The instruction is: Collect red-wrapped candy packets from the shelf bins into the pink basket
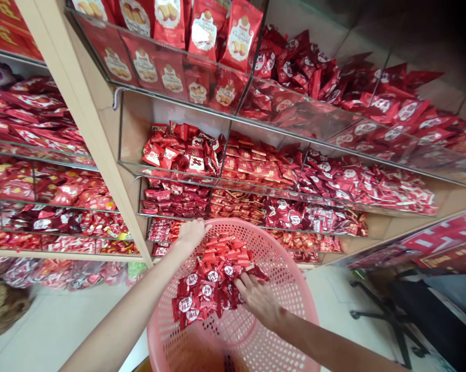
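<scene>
A round pink plastic basket with a perforated wall stands in front of me. Inside it lies a heap of small red candy packets, several with white round labels. My left hand grips the basket's far-left rim, its fingers closed over the edge. Deep in the basket, my right hand curls its fingers over packets at the right side of the heap. Its fingertips are partly hidden among them.
Glass-fronted shelves full of red packets rise beyond the basket. A wooden upright divides them from more shelves at left. A black chair base is at right, a woven basket at lower left. Pale floor tiles show between.
</scene>
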`<state>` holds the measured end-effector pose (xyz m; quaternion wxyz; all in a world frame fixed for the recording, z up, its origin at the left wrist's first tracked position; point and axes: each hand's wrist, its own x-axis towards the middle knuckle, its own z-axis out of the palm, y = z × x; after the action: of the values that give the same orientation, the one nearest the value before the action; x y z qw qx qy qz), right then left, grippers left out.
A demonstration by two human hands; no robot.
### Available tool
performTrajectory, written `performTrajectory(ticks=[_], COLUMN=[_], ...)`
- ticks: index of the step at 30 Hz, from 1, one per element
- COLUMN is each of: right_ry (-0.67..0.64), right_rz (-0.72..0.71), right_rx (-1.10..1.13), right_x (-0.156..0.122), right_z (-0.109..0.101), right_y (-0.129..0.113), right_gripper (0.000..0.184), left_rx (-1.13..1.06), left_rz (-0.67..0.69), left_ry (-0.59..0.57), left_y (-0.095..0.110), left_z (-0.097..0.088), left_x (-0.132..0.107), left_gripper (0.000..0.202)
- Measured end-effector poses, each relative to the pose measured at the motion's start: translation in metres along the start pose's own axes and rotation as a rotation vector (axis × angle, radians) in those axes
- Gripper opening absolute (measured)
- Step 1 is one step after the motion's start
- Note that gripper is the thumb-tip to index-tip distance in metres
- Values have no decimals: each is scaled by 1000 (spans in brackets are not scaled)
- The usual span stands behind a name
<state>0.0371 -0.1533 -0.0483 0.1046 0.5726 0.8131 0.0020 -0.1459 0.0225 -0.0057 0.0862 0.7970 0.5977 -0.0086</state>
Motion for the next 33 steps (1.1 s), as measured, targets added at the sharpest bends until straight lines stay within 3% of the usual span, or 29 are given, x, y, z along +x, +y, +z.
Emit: performTrajectory(ticks=[10, 14, 21, 26, 33], right_ry=[-1, -25, -7, -74, -131], right_rz=[-1, 12, 72, 142, 178], right_rx=[-57, -15, -45, 10, 77], right_x=[1, 2, 1, -2, -6], right_z=[0, -7, -13, -11, -10], right_y=[-3, -3, -3, -4, -2], right_gripper=[33, 49, 49, 55, 47], left_rx=[-8, -11, -6, 2, -5], left_rz=[5, 8, 20, 34, 26], left_ry=[13, 17, 28, 43, 30], left_y=[0, -1, -2, -2, -3], left_z=[-1, 1, 5, 6, 8], left_x=[-2, -1, 1, 2, 2], left_gripper=[56, 55, 55, 55, 57])
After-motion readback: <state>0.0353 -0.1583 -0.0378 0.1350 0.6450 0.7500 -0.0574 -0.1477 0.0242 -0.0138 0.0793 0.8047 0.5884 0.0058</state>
